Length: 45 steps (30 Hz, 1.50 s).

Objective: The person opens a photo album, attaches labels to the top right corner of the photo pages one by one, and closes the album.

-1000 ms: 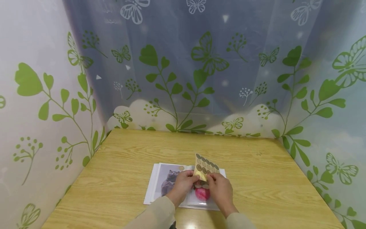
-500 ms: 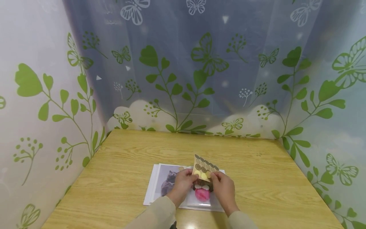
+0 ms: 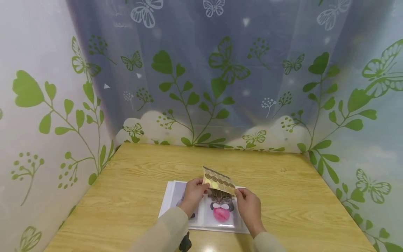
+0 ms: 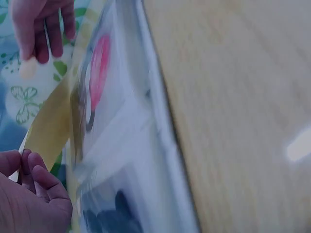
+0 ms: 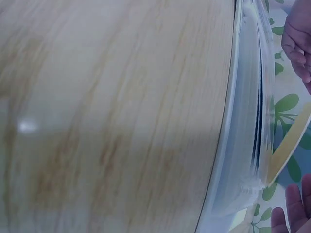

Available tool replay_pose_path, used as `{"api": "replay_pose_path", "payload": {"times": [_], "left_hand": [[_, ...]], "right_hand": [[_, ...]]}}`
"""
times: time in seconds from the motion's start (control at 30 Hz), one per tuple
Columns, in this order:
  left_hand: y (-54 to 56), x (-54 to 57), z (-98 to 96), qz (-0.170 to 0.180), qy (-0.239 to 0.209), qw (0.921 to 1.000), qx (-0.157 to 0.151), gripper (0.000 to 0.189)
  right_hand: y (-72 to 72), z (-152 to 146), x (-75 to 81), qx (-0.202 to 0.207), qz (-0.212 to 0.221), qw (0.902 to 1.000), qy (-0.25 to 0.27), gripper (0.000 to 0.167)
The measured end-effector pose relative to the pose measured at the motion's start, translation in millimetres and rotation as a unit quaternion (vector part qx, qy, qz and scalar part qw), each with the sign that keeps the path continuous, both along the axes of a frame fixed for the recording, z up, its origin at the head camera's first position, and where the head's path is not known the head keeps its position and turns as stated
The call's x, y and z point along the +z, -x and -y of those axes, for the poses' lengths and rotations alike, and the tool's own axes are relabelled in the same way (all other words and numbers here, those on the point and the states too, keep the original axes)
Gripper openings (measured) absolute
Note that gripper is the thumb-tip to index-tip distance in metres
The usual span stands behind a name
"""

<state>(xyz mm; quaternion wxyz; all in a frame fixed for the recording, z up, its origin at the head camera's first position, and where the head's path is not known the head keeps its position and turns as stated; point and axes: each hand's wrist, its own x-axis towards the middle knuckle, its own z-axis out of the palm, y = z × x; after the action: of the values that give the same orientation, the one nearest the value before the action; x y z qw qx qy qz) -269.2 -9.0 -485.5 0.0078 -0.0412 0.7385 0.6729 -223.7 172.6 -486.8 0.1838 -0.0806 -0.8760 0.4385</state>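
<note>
Head view: the left hand [image 3: 191,196] pinches the sticker sheet [image 3: 218,181] held over the open photo album [image 3: 202,215]; the sheet's long side slants rightward to just beside the right hand [image 3: 250,207], whose fingertips pinch a round sticker [image 4: 27,68].

Surface [image 3: 283,196]: softly and evenly lit; from here I see one white glare at the near edge.
Back curtain [image 3: 189,87]: looks dimmer than the pale left curtain [image 3: 47,140].
Right sleeve [image 3: 267,243]: a soft shadow lies beside it.
Album [image 3: 220,229]: small shine, lower edge.
Wrist views: bluish, blurred, one white reflection in each.
</note>
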Motion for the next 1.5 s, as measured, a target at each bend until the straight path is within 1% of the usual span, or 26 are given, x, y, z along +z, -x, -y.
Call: {"api": "replay_pose_path", "payload": {"times": [0.1, 0.17, 0.33, 0.4, 0.53, 0.63, 0.73, 0.8, 0.97, 1.07, 1.13, 1.23, 1.33, 1.5], "left_hand": [[7.9, 0.5, 6.3, -0.002, 0.015, 0.9999, 0.006, 0.021], [13.9, 1.1, 9.6, -0.002, 0.019, 0.9997, 0.017, 0.021], [28.7, 2.3, 16.5, 0.004, -0.007, 0.9990, 0.045, 0.024], [33.7, 3.4, 19.4, 0.003, -0.013, 0.9987, 0.048, 0.026], [43.1, 4.8, 26.5, -0.013, 0.010, 0.9986, 0.051, 0.025], [49.8, 3.9, 33.7, -0.025, 0.038, 0.9978, 0.048, 0.025], [55.2, 3.2, 41.1, -0.025, 0.059, 0.9970, 0.043, 0.027], [58.0, 2.8, 45.2, -0.023, 0.077, 0.9957, 0.047, 0.028], [62.3, 3.5, 50.2, -0.007, 0.103, 0.9930, 0.059, 0.031], [62.3, 4.7, 51.2, 0.001, 0.131, 0.9901, 0.050, 0.034], [61.7, 5.4, 51.4, 0.000, 0.159, 0.9864, 0.040, 0.035], [60.4, 6.6, 51.7, -0.010, 0.202, 0.9790, 0.023, 0.039], [58.6, 7.5, 51.5, -0.027, 0.231, 0.9725, 0.009, 0.044], [55.2, 7.9, 48.7, -0.046, 0.247, 0.9678, -0.006, 0.045]], "right_hand": [[-0.8, -1, -1.4, 0.000, -0.004, 1.0000, -0.005, 0.014], [-1.4, -2, -1.9, 0.000, -0.006, 1.0000, -0.007, 0.014], [-1.9, -4, -2.6, 0.000, -0.003, 1.0000, -0.005, 0.015], [-1.5, -5, -3.4, -0.003, 0.000, 1.0000, -0.003, 0.015], [-0.8, -6, -5.5, -0.007, 0.006, 0.9999, -0.005, 0.015], [-0.9, -7, -6.5, -0.008, 0.012, 0.9999, -0.006, 0.016], [-1.1, -8, -7.2, -0.008, 0.018, 0.9998, -0.006, 0.017], [-1.2, -9, -7.5, -0.008, 0.021, 0.9997, -0.007, 0.018], [-1.9, -11, -7.9, -0.008, 0.028, 0.9996, -0.005, 0.019], [-2.0, -12, -8.6, -0.008, 0.034, 0.9994, -0.003, 0.019], [-1.9, -12, -9.2, -0.009, 0.037, 0.9993, -0.001, 0.019], [-1.5, -13, -10.2, -0.012, 0.040, 0.9991, -0.001, 0.019], [-1.1, -15, -10.2, -0.015, 0.044, 0.9989, -0.003, 0.020], [-0.6, -19, -11.5, -0.018, 0.049, 0.9986, -0.006, 0.020]]}}
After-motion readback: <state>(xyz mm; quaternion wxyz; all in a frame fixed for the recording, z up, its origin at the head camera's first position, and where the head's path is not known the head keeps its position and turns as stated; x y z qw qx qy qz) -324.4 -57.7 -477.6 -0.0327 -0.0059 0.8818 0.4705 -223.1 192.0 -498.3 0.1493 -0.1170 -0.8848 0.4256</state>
